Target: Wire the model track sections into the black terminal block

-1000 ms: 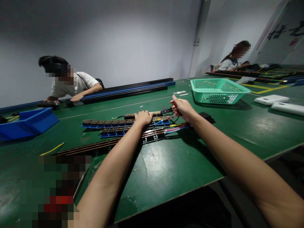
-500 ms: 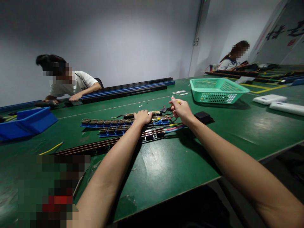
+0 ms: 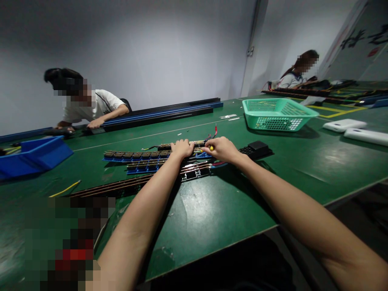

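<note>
My left hand (image 3: 182, 148) presses down across several blue and black strips with copper-coloured rods (image 3: 148, 165), its fingers bent over their far side and the thumb apart. Just to its right, my right hand (image 3: 222, 148) is closed on a small yellow-ended thing (image 3: 211, 148); most of it is hidden by the fingers. Thin wires run among the strip ends there, and a wire with a red end (image 3: 216, 130) sticks up behind. A longer dark strip with copper rods (image 3: 115, 186) passes under my left forearm.
A black block (image 3: 257, 148) lies right of my right hand. Behind it stands a green basket (image 3: 275, 121), with white cases (image 3: 345, 126) farther right. A blue bin (image 3: 33, 157) is at the left. Across the green table, a person (image 3: 103, 105) leans over long rails (image 3: 169, 111).
My right hand has moved left and down to the strip ends, carrying the yellow-ended thing. The red-ended wire now shows upright behind it. My left hand has stayed in place.
</note>
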The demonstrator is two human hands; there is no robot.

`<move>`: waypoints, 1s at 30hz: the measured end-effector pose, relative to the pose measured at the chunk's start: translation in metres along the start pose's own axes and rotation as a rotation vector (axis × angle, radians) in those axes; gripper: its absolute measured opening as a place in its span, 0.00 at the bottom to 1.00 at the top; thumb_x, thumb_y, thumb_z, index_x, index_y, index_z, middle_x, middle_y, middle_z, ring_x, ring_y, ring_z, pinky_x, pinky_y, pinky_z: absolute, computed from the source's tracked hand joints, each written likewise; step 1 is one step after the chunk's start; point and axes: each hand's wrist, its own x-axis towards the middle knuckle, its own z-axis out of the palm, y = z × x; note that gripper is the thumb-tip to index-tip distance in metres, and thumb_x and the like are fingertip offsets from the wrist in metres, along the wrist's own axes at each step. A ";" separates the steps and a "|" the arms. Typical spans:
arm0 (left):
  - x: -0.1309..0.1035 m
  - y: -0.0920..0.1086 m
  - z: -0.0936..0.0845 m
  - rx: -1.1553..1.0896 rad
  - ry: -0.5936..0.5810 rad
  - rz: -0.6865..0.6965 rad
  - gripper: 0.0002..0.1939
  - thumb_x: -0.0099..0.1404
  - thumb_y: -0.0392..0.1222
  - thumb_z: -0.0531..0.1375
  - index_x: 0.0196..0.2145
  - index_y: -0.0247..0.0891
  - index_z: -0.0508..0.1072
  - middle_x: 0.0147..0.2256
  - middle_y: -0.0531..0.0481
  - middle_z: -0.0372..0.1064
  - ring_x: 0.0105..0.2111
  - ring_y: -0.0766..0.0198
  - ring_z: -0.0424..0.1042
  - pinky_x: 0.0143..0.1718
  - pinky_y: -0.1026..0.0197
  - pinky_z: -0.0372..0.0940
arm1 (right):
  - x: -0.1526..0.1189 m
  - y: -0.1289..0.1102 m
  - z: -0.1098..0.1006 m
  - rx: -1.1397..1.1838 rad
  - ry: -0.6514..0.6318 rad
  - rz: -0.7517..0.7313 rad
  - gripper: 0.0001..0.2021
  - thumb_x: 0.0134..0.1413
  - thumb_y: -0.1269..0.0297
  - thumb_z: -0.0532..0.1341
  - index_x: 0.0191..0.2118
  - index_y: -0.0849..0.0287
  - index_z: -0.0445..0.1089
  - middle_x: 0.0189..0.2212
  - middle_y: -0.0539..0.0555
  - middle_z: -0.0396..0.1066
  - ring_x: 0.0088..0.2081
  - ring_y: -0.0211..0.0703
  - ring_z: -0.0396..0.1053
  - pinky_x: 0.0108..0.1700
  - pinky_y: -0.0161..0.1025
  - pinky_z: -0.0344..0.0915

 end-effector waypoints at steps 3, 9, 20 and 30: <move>0.000 0.000 0.000 -0.001 -0.004 0.006 0.31 0.72 0.58 0.38 0.56 0.39 0.69 0.58 0.36 0.66 0.58 0.45 0.64 0.56 0.40 0.55 | 0.004 0.002 -0.005 0.317 0.266 0.229 0.22 0.61 0.47 0.55 0.33 0.61 0.76 0.26 0.55 0.74 0.26 0.39 0.69 0.28 0.34 0.60; 0.001 -0.001 0.000 0.005 -0.013 0.001 0.31 0.72 0.58 0.38 0.56 0.38 0.69 0.58 0.36 0.66 0.57 0.45 0.64 0.55 0.40 0.56 | -0.024 -0.016 -0.043 0.983 0.360 0.474 0.24 0.50 0.41 0.64 0.36 0.60 0.70 0.21 0.44 0.60 0.15 0.28 0.49 0.15 0.31 0.46; 0.002 -0.001 0.000 -0.001 -0.011 0.000 0.31 0.72 0.57 0.39 0.56 0.38 0.69 0.57 0.36 0.67 0.57 0.45 0.65 0.56 0.40 0.56 | -0.146 -0.064 -0.050 1.054 0.281 0.404 0.21 0.61 0.44 0.55 0.51 0.52 0.67 0.33 0.51 0.67 0.16 0.30 0.49 0.15 0.33 0.45; 0.002 0.000 0.000 -0.014 -0.009 0.001 0.31 0.72 0.57 0.39 0.56 0.37 0.69 0.57 0.36 0.67 0.57 0.45 0.65 0.56 0.39 0.55 | -0.144 -0.050 -0.028 0.841 0.199 0.268 0.20 0.63 0.47 0.54 0.55 0.51 0.64 0.36 0.52 0.71 0.17 0.32 0.54 0.17 0.33 0.50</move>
